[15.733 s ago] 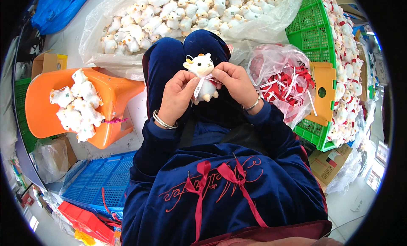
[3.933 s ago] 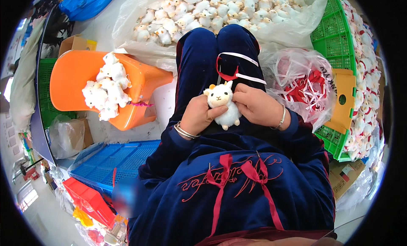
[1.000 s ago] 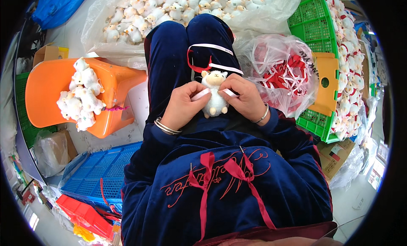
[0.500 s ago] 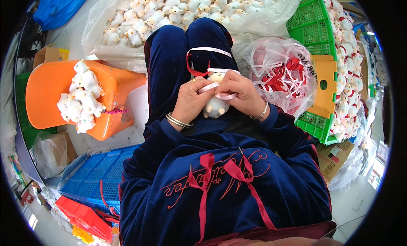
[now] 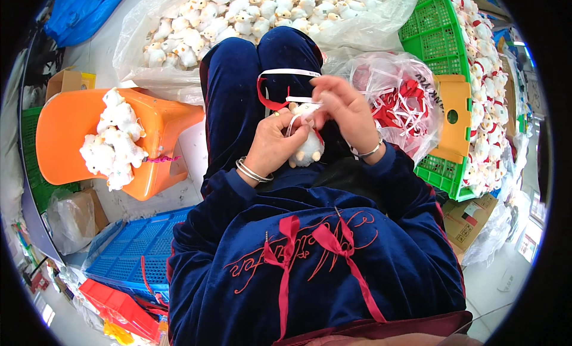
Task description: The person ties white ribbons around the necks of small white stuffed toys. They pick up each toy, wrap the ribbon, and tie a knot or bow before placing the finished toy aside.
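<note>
A small plush toy [image 5: 310, 151], grey-white with pale feet, rests upright in my lap between both hands. My left hand [image 5: 273, 142] is closed at its left side, thumb and forefinger pinching a narrow white ribbon [image 5: 291, 128] at the toy's neck. Slightly raised at the toy's right, my right hand [image 5: 350, 112] has its fingers bent together by the head, apparently on the ribbon; the fingertips are slightly blurred. A bit of red shows along the toy's neck. Beyond the toy, a red-and-white ribbon [image 5: 289, 72] loops across my knees.
An orange chair [image 5: 62, 137] at the left bears several plush toys [image 5: 116, 137]. Ahead lies a clear plastic sheet heaped with plush toys [image 5: 232, 18]. At the right are a bag of red and white ribbons [image 5: 405, 110] and a green crate [image 5: 432, 33]. A blue crate [image 5: 143, 244] stands lower left.
My right hand has lifted away from my left, up and to the right beside the toy's head. The toy shows more of its body, and red is now visible at its neck.
</note>
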`<state>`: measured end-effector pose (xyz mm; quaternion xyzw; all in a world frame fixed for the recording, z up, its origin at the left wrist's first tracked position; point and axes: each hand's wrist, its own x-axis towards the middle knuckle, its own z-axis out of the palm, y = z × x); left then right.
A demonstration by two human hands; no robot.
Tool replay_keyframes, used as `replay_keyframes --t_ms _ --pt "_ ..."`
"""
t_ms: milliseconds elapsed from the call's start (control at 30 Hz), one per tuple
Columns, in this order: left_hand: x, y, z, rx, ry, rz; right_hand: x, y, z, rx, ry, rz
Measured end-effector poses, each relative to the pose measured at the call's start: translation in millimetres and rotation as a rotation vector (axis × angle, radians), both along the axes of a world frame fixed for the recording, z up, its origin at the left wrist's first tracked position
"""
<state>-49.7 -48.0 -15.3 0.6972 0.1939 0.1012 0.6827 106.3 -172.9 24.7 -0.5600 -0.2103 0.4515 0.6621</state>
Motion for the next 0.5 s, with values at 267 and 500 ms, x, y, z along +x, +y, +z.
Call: replay_keyframes --t_ms 267,500 --pt "-0.8 -1.8 6.8 -0.149 0.034 0.07 7.5 -29.2 2.0 -0.1 -0.676 -0.083" --pt "-4.9 1.2 -4.0 -0.016 -0.017 0.021 -13.6 -11.0 16.0 -0.311 -0.676 0.131"
